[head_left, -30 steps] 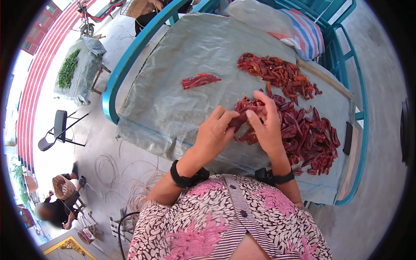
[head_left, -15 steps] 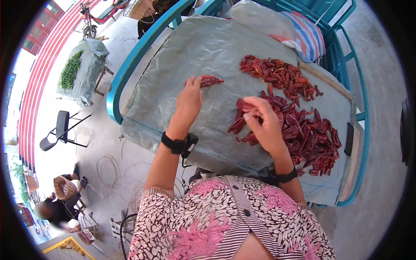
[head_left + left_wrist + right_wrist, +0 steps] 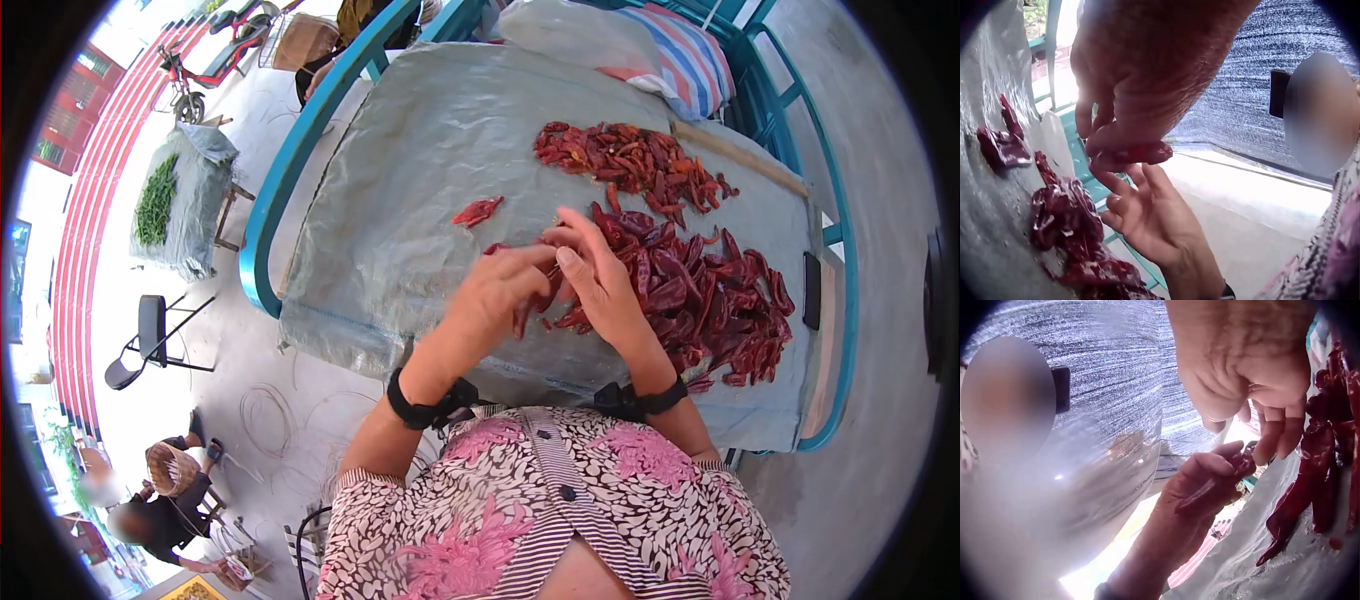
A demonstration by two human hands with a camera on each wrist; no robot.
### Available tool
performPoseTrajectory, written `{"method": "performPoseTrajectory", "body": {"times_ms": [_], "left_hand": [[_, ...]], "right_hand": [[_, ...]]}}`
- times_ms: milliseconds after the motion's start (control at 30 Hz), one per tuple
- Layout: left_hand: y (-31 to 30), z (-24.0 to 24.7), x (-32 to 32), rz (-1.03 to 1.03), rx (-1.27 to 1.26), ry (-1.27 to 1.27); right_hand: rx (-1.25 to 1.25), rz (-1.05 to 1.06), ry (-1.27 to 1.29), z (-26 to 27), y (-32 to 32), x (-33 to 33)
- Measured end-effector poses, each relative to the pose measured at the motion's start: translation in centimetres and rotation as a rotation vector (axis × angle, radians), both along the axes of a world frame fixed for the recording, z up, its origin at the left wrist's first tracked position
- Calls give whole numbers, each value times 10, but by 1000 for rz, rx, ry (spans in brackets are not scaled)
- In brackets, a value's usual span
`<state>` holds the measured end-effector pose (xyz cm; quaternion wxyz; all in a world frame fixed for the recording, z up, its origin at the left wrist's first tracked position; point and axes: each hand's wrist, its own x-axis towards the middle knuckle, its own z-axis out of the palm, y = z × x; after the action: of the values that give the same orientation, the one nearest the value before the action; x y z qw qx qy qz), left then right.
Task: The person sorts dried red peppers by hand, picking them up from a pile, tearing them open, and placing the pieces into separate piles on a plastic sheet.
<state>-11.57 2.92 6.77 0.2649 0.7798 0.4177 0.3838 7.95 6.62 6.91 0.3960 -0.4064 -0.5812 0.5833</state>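
Observation:
My left hand (image 3: 485,305) pinches a dried red chili (image 3: 1159,152) between thumb and fingers, and its end juts out past the fingertips in the left wrist view. Facing it, my right hand (image 3: 608,300) has its fingers loosely bent, with the fingertips right at the end of that chili in the right wrist view. Under the hands lies the near edge of a heap of large, dark red dried chilies (image 3: 700,300). A smaller lone chili piece (image 3: 477,211) lies on the grey plastic sheet (image 3: 390,190), beyond the left hand.
A second heap of smaller, brighter chilies (image 3: 630,165) lies farther back. Behind it are a striped bag (image 3: 690,65) and teal rails (image 3: 265,220) around the sheet. A dark phone-like object (image 3: 811,290) sits at the right edge. A folding chair (image 3: 152,330) and a seated person are on the left.
My left hand left the right hand, reached to the lone chilies at the left, and came back beside the right hand. That lone group looks smaller now. The right hand stayed near the big heap.

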Motion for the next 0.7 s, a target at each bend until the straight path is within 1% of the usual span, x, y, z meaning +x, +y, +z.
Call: {"method": "performPoseTrajectory", "body": {"times_ms": [33,100,133,200,233,333,400,500,533,600,700], "left_hand": [[0,-3,4,2,83,31],[0,-8,10,8,253,92],[-2,-8,11,36,212,59],[-4,-5,12,87,128,-7],[-3,-6,11,158,110,6],[4,-14,4,375,35,67],[21,-17,-12,529,-45,141],[50,-63,-40,612,117,339],[55,-65,-42,611,47,385],[60,-69,-43,605,-97,473],[62,-74,-41,593,-148,537]], "right_hand": [[-49,14,32,-3,1,0],[-65,90,48,-7,7,8],[-73,128,57,-9,8,11],[-99,122,125,-10,7,12],[-109,119,158,-10,7,13],[-84,47,77,-5,7,16],[-3,-56,39,-6,10,15],[57,-158,7,-1,15,12],[67,-185,-1,1,16,11],[70,-191,88,-6,22,5],[46,-199,151,-14,27,6]]}}
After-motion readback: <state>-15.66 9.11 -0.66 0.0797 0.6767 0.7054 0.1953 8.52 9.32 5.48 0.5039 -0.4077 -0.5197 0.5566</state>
